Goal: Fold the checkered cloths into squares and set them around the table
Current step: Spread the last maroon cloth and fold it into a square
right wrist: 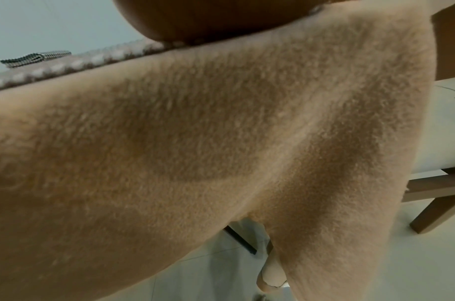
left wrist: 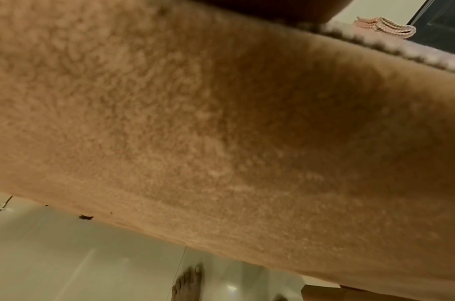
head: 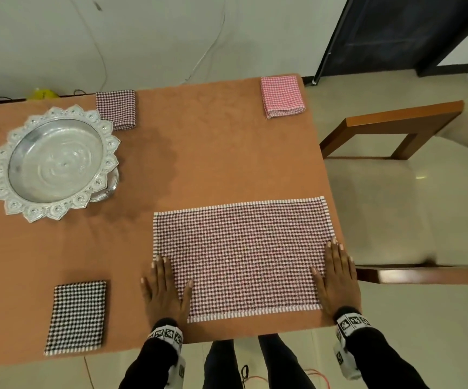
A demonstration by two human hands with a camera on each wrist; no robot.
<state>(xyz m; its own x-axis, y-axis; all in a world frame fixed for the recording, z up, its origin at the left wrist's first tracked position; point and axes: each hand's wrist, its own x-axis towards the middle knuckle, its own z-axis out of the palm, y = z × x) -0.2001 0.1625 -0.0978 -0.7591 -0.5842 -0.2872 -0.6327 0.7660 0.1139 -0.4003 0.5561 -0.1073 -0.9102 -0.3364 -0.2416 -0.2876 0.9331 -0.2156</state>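
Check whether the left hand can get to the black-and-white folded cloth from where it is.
Probably yes: the left hand lies flat on the spread cloth's left edge, and only bare tablecloth separates it from the black-and-white folded cloth just beside it.

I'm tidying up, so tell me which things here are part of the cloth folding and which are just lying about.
Part of the job: spread cloth, left hand, right hand, black folded cloth, dark red folded cloth, pink folded cloth.

Just lying about: silver tray, chair.
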